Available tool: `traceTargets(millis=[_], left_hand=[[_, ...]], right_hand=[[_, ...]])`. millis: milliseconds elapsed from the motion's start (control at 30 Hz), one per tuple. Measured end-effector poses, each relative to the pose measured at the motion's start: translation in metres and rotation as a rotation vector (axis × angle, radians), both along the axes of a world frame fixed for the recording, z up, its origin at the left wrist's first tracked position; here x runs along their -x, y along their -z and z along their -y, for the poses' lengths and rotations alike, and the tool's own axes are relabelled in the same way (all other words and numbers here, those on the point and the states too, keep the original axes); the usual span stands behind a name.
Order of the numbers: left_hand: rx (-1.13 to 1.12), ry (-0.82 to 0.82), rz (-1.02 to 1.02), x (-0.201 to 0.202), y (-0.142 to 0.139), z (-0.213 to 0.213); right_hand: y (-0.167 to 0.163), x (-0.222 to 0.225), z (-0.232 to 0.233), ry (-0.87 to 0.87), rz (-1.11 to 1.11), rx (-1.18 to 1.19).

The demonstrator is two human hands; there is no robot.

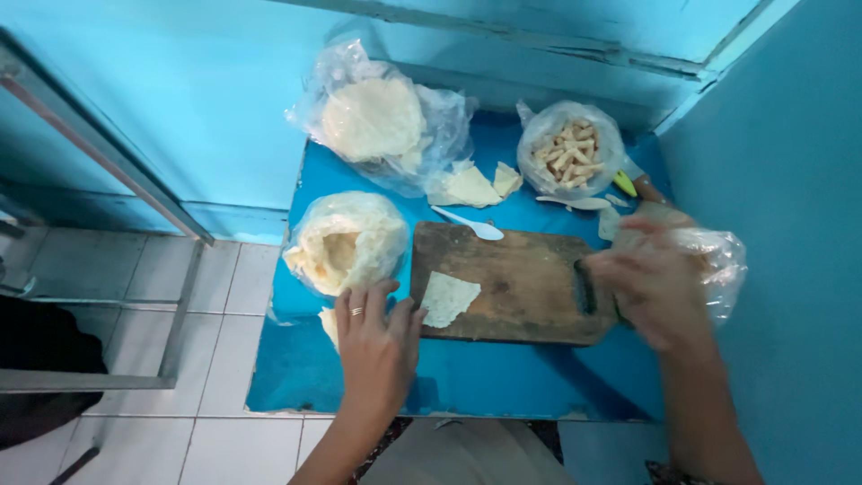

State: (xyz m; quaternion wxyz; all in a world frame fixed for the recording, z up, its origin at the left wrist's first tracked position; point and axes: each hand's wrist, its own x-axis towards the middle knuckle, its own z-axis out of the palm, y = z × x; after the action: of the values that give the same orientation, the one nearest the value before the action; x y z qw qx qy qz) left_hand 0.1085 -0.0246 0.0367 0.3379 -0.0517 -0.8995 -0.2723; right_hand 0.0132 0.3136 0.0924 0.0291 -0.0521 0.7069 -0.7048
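A worn, matt wooden cutting board (512,280) with a darkened, stained face is noted at the table's middle. The table (467,377) is covered in smooth, faintly glossy blue sheeting. Thin, crinkled clear plastic bags (444,121) are recorded along its far edge. The white spoon (469,223) appears to be smooth plastic.

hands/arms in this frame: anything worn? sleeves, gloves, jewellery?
Both hands are bare, with no gloves. The left hand wears a thin band ring on one finger. The right hand is motion-blurred, and no ring or watch can be made out on it. Both forearms are uncovered as far as the frame shows, with no sleeves, wristbands or markings visible.
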Motion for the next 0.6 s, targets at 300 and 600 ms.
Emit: traceTargets(millis=[300,600], left_hand=[[0.027,-0.016,0.070,-0.003,0.008,-0.002],[0.085,0.005,0.084,-0.002,0.010,0.001]], right_hand=[[0.048,-0.005,0.155,-0.479,-0.102,-0.229],[0.042,-0.012,0.152,-0.536,-1.042,-0.685]])
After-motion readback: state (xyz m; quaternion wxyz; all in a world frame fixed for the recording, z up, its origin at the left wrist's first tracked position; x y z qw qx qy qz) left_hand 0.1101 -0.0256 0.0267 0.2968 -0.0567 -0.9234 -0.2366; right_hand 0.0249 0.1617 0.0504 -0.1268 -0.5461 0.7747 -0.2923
